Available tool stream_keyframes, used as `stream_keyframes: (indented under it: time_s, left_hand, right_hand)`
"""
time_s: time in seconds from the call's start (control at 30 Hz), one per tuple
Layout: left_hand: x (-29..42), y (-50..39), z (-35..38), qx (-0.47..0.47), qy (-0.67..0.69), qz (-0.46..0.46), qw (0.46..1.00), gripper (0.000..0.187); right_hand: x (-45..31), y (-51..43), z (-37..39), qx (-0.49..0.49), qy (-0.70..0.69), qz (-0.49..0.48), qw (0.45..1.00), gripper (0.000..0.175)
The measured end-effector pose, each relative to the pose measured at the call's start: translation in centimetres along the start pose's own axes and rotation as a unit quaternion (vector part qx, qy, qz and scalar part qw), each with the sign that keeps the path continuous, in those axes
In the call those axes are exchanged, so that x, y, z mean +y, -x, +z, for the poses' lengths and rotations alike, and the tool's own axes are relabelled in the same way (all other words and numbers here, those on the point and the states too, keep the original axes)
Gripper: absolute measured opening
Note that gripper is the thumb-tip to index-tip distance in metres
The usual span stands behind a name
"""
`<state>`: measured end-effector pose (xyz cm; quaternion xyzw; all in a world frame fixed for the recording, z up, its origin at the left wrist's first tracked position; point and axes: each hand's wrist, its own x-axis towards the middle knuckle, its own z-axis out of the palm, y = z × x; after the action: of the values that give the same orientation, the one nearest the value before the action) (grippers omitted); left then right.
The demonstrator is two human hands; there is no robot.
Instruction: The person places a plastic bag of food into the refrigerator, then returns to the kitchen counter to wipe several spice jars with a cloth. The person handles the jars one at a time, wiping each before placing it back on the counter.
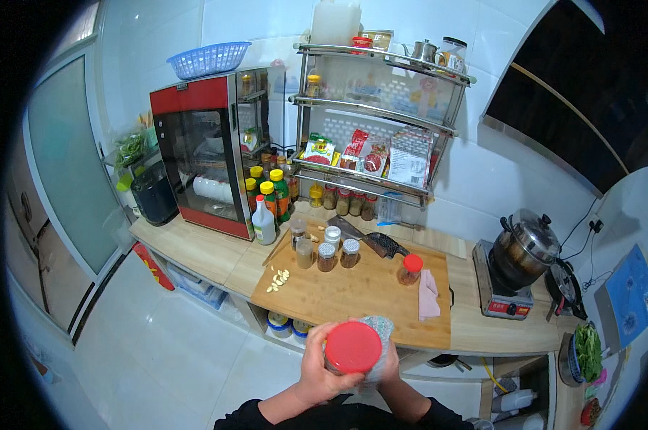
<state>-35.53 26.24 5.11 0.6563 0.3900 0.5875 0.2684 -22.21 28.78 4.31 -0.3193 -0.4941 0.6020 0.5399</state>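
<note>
My left hand (324, 368) grips a jar with a red lid (354, 347) in front of my body, over the near edge of the wooden cutting board (367, 301). A grey-green cloth (378, 329) lies against the jar's right side, held by my right hand (391, 365), whose fingers are mostly hidden. On the board are peeled garlic cloves (278, 279) at the left, several small spice jars (326, 257), a cleaver with a black handle (385, 244), a second red-lidded jar (411, 270) and a folded pink cloth (428, 295).
A red glass-fronted cabinet (200, 156) and bottles (264, 217) stand on the counter at the left. A metal rack (377, 113) holds packets behind the board. To the right, a large pot (525, 250) sits on a gas stove (501, 285), near leafy greens (588, 352).
</note>
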Motion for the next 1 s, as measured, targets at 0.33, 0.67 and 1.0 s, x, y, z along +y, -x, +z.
stream_keyframes:
  time_s: [0.33, 0.67, 1.0]
  left_hand:
    - [-0.3, -0.1, 0.7, 0.104, 0.066, -0.021, 0.992, 0.085]
    - [0.0, -0.6, -0.1, 0.014, 0.087, 0.024, 0.996, 0.086]
    - [0.2, -1.4, -0.5, -0.085, -0.015, 0.19, 0.978, 0.087]
  right_hand:
    - [0.9, 0.3, 1.3, 0.087, 0.142, -0.187, 0.968, 0.045]
    - [0.4, -0.5, -0.4, -0.043, -0.071, -0.031, 0.996, 0.043]
    - [3.1, -0.3, -2.7, -0.066, -0.017, 0.157, 0.985, 0.034]
